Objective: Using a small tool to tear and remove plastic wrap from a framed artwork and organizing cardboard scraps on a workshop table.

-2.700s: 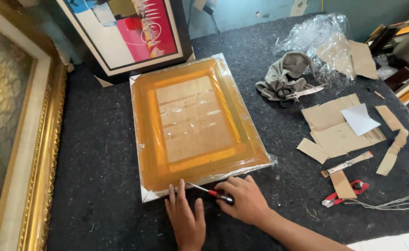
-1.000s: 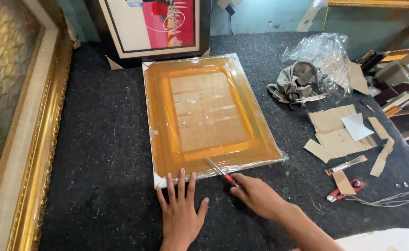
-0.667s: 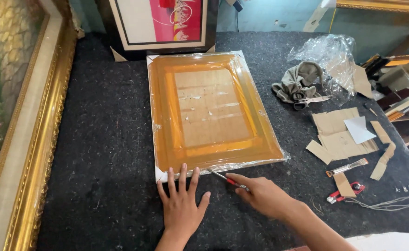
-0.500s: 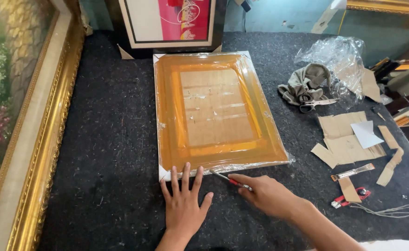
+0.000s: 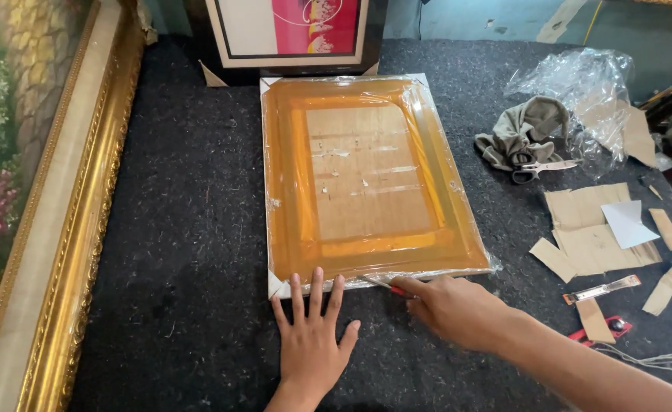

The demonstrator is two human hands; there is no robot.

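- Gold-framed painting: runs along the left edge of the dark felt table, flowers showing at far left.
- Wrapped frame: orange, face down, cardboard backing up, sealed in clear plastic film. Lies flat mid-table, its near edge just ahead of both hands.
- Black-framed picture: stands at the far edge, just behind the wrapped frame's far side.
- Left hand: flat on the felt, fingers spread, holding nothing. Fingertips touch the wrapped frame's near-left corner.
- Right hand: closed around a red-handled blade, pinched between thumb and fingers. Tip sits at the film along the frame's near edge, just right of the left hand.
- Scissors: on a grey cloth, toward the right, beside crumpled clear plastic.
- Cardboard scraps: near the right edge, white paper piece on top.
- Metal clip tool: near-right area, well apart from the frame.
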